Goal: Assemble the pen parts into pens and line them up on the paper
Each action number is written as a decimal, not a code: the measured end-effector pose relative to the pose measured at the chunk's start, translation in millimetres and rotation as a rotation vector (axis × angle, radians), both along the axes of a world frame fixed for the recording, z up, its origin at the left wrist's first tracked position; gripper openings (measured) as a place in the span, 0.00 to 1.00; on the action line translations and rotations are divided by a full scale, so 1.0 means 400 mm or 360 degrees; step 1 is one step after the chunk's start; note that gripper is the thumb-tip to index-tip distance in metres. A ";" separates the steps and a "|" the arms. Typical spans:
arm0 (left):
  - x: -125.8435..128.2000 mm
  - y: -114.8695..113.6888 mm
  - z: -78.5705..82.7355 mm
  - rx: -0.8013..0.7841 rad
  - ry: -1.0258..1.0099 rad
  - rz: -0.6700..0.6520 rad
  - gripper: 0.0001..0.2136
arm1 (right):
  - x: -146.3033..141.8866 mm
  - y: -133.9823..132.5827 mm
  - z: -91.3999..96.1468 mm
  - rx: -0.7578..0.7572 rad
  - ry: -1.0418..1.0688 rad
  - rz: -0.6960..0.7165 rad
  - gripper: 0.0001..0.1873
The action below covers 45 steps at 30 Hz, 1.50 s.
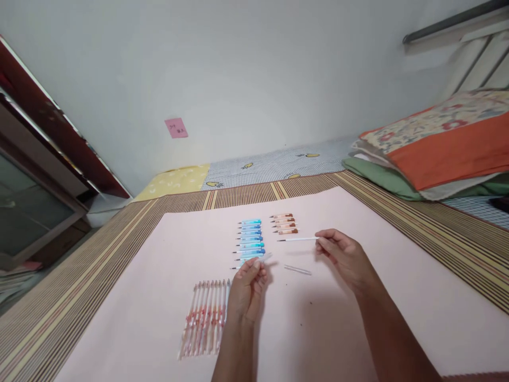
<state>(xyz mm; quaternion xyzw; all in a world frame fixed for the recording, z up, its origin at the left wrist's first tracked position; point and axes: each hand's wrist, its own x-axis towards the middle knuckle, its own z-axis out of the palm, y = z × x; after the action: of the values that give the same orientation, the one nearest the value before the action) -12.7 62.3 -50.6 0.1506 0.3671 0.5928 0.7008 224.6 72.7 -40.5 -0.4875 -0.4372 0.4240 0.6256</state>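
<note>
Nearest, at lower left, pens (202, 321) lie side by side on the pink sheet (155, 281), clear-bodied with red marks, their far ends in line; the left forearm partly covers the right edge of this row. The left hand (249, 286) is just beyond; its thumb and fingers are closed in a pinch on a small pale piece (266, 257), which projects from the fingertips toward the right. A clear tube (297, 269) lies on the sheet between the hands, touching neither; its contents cannot be told. The right hand (341, 255) grips a white refill (297, 239) at its right end, between thumb and fingertips; the refill runs leftward, nearly level, dark tip foremost, raised above the sheet with its shadow below.

Beyond the left hand, blue pieces (251, 237) lie in a column, dark points to the left; the nearest is partly hidden by that hand; brown pieces (284, 223) form a shorter column to their right, likewise pointed left; farther off are a striped mat (238, 197) and, on the wall, a pink note (176, 128).
</note>
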 end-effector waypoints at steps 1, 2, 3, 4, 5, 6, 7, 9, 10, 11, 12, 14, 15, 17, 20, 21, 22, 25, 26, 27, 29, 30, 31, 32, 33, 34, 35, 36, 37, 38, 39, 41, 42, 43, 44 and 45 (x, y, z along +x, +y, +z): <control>0.000 0.000 0.000 0.0001 0.0001 0.0004 0.10 | -0.001 -0.001 0.004 0.0033 0.0054 0.0005 0.16; -0.001 0.000 0.000 0.0004 0.0001 0.0006 0.10 | -0.002 -0.001 0.007 0.0055 0.0081 0.0014 0.17; -0.001 0.001 -0.001 0.0009 0.0000 0.0007 0.10 | -0.004 -0.002 0.011 0.0067 0.0084 0.0026 0.17; -0.002 0.001 -0.002 0.0013 -0.0002 0.0003 0.10 | -0.007 -0.003 0.015 0.0075 0.0077 0.0032 0.17; -0.002 0.002 -0.003 0.0018 -0.0005 -0.0001 0.10 | -0.011 -0.004 0.019 0.0080 0.0067 0.0032 0.17; -0.002 0.002 -0.004 0.0022 -0.0008 -0.0007 0.10 | -0.016 -0.005 0.023 0.0085 0.0059 0.0021 0.17; -0.003 0.002 -0.006 0.0027 -0.0010 -0.0012 0.10 | -0.021 -0.006 0.027 0.0089 0.0055 0.0002 0.16; -0.003 0.002 -0.008 0.0041 -0.0013 -0.0024 0.11 | -0.035 -0.009 0.035 0.0098 0.0070 -0.0039 0.16; -0.003 0.002 -0.009 0.0049 -0.0015 -0.0034 0.12 | -0.042 -0.010 0.039 0.0101 0.0080 -0.0051 0.16; -0.003 0.001 -0.008 0.0057 -0.0016 -0.0045 0.13 | -0.049 -0.011 0.043 0.0102 0.0083 -0.0061 0.16; -0.003 0.000 -0.008 0.0063 -0.0016 -0.0057 0.14 | -0.055 -0.012 0.046 0.0103 0.0079 -0.0073 0.16; -0.002 -0.002 -0.004 0.0073 -0.0007 -0.0076 0.15 | -0.064 -0.014 0.052 0.0105 0.0053 -0.0096 0.16; -0.002 -0.003 -0.001 0.0082 0.0003 -0.0082 0.15 | -0.067 -0.014 0.054 0.0108 0.0036 -0.0102 0.15; -0.001 -0.006 0.005 0.0110 0.0041 -0.0095 0.16 | -0.070 -0.014 0.054 0.0117 0.0004 -0.0095 0.15; 0.002 -0.008 0.011 0.0173 0.0121 -0.0108 0.17 | -0.068 -0.014 0.051 0.0125 -0.0014 -0.0079 0.15; 0.003 -0.008 0.011 0.0199 0.0147 -0.0104 0.18 | -0.066 -0.014 0.050 0.0126 -0.0010 -0.0078 0.15; 0.004 -0.007 0.011 0.0226 0.0171 -0.0093 0.18 | -0.064 -0.014 0.048 0.0126 -0.0003 -0.0076 0.15; 0.008 -0.006 0.008 0.0301 0.0220 -0.0044 0.19 | -0.055 -0.015 0.047 0.0126 0.0014 -0.0079 0.15; 0.009 -0.005 0.007 0.0320 0.0225 -0.0030 0.19 | -0.052 -0.016 0.047 0.0125 0.0018 -0.0083 0.14; 0.010 -0.005 0.007 0.0332 0.0224 -0.0020 0.19 | -0.049 -0.017 0.048 0.0127 0.0025 -0.0090 0.14; 0.012 -0.007 0.008 0.0342 0.0214 -0.0016 0.19 | -0.045 -0.018 0.048 0.0132 0.0042 -0.0093 0.14; 0.012 -0.008 0.010 0.0340 0.0209 -0.0020 0.20 | -0.045 -0.018 0.048 0.0135 0.0050 -0.0087 0.14; 0.013 -0.009 0.011 0.0333 0.0204 -0.0024 0.20 | -0.046 -0.019 0.049 0.0136 0.0054 -0.0075 0.14; 0.014 -0.011 0.013 0.0325 0.0202 -0.0032 0.20 | -0.047 -0.018 0.049 0.0136 0.0058 -0.0063 0.14; 0.015 -0.012 0.014 0.0318 0.0201 -0.0037 0.20 | -0.050 -0.018 0.049 0.0134 0.0061 -0.0049 0.14; 0.016 -0.013 0.015 0.0315 0.0201 -0.0043 0.20 | -0.054 -0.017 0.050 0.0133 0.0064 -0.0036 0.14; 0.017 -0.013 0.015 0.0316 0.0203 -0.0051 0.19 | -0.058 -0.017 0.050 0.0129 0.0062 -0.0022 0.15; 0.018 -0.014 0.015 0.0322 0.0206 -0.0059 0.19 | -0.063 -0.016 0.051 0.0126 0.0058 -0.0007 0.15; 0.020 -0.014 0.014 0.0330 0.0213 -0.0068 0.19 | -0.067 -0.015 0.052 0.0123 0.0050 0.0010 0.15; 0.022 -0.013 0.013 0.0341 0.0220 -0.0075 0.19 | -0.072 -0.015 0.053 0.0122 0.0039 0.0027 0.15; 0.024 -0.013 0.011 0.0355 0.0230 -0.0079 0.19 | -0.077 -0.015 0.052 0.0121 0.0029 0.0046 0.15; 0.029 -0.013 0.007 0.0384 0.0254 -0.0082 0.19 | -0.086 -0.015 0.051 0.0116 0.0032 0.0096 0.15; 0.031 -0.013 0.005 0.0396 0.0269 -0.0082 0.19 | -0.091 -0.015 0.050 0.0108 0.0041 0.0133 0.16; 0.033 -0.014 0.003 0.0409 0.0285 -0.0080 0.19 | -0.095 -0.016 0.049 0.0093 0.0050 0.0177 0.16; 0.034 -0.014 0.003 0.0421 0.0302 -0.0078 0.18 | -0.100 -0.016 0.047 0.0074 0.0059 0.0222 0.16; 0.035 -0.015 0.002 0.0430 0.0319 -0.0076 0.18 | -0.104 -0.016 0.046 0.0054 0.0063 0.0263 0.17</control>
<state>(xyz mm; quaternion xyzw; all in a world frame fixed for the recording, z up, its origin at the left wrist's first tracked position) 1.3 56.4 -49.8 0.3105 0.3484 0.6020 0.6479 182.8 66.1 -21.9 -0.4307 -0.4707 0.4763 0.6051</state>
